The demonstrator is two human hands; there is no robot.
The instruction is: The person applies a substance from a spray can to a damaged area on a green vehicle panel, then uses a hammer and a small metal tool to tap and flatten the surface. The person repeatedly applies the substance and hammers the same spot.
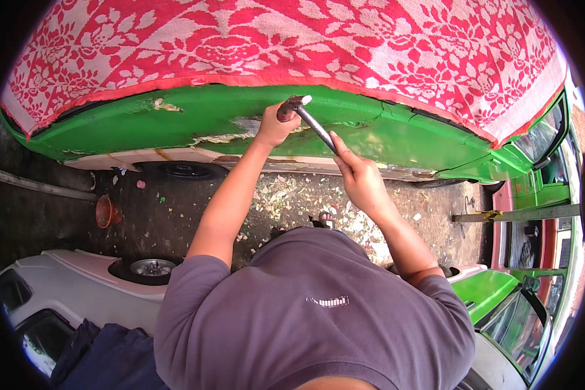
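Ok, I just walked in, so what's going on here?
A person stands beside a green vehicle with chipped bodywork, holding a hammer in the right grip. The left grip is up by the hammer's head; whether it also holds something else is hard to tell. A red-and-white floral cloth covers the vehicle's upper part, and pale debris lies scattered on the ground.

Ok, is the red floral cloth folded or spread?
Spread: the cloth lies broadly over the green vehicle, its red edge running along the side.
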